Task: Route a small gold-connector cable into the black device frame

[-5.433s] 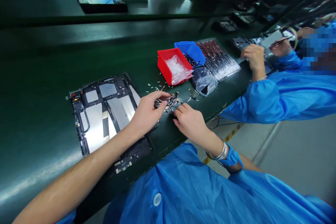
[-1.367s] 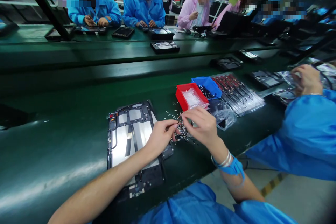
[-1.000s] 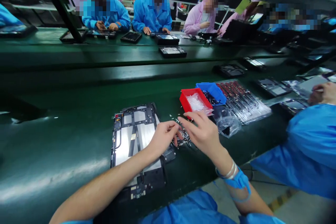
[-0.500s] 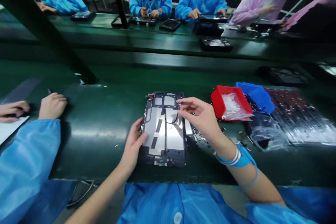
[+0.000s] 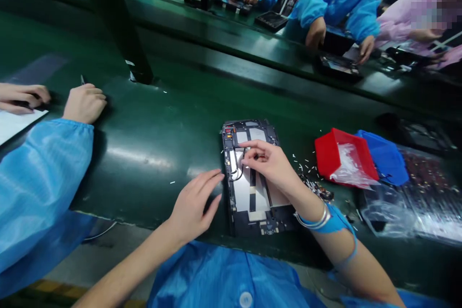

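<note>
An opened tablet-like device (image 5: 242,195) lies on the green bench, its silver inner panels, black strips and small circuit parts exposed. Over its upper half, my right hand (image 5: 273,166) pinches a thin black cable (image 5: 241,173) between thumb and fingers. The cable curves down toward the device's left edge. Just left of that edge is my left hand (image 5: 195,206), fingers stretched and apart, holding nothing; whether its fingertips touch the device I cannot tell. A blue strap (image 5: 337,224) circles my right wrist. My right hand and forearm hide part of the device's right side.
Right of the device stand a red bin (image 5: 327,154) with a bag of white pieces and a blue bin (image 5: 388,156). Small white bits and plastic-wrapped parts (image 5: 429,202) lie around them. A co-worker's hand (image 5: 84,103) rests at left, near a dark post (image 5: 119,24).
My left hand has let go of the device's left edge and opened. My right hand has carried the cable across toward the device's left side. The camera view has tilted and shifted.
</note>
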Action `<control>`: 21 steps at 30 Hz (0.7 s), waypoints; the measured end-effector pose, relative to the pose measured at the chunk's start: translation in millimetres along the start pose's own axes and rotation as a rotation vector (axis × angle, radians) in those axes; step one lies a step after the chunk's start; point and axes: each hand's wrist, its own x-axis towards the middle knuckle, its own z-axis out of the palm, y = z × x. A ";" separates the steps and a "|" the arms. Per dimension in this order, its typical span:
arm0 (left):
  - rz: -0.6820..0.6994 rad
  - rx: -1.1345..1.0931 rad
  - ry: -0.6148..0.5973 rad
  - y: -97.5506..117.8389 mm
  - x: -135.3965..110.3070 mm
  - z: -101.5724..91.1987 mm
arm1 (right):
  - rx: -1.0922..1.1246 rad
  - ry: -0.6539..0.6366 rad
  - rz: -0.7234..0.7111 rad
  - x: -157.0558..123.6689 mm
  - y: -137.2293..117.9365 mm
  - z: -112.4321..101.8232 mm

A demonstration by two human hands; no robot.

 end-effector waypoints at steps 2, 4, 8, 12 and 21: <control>0.085 0.091 -0.018 0.7 -1.0 4.8 | -0.110 -0.010 -0.024 5.4 -1.4 1.1; 0.125 0.155 -0.034 0.9 -1.8 8.7 | -0.193 -0.017 -0.048 10.3 -1.1 1.8; 0.139 0.213 -0.036 0.1 -2.6 10.6 | -0.241 -0.021 -0.074 17.7 2.2 1.8; 0.160 0.257 -0.006 1.7 -1.8 10.3 | -0.218 -0.035 -0.062 20.7 4.1 1.1; 0.146 0.285 -0.016 3.9 1.3 10.5 | -0.214 -0.052 -0.064 11.6 0.8 -1.8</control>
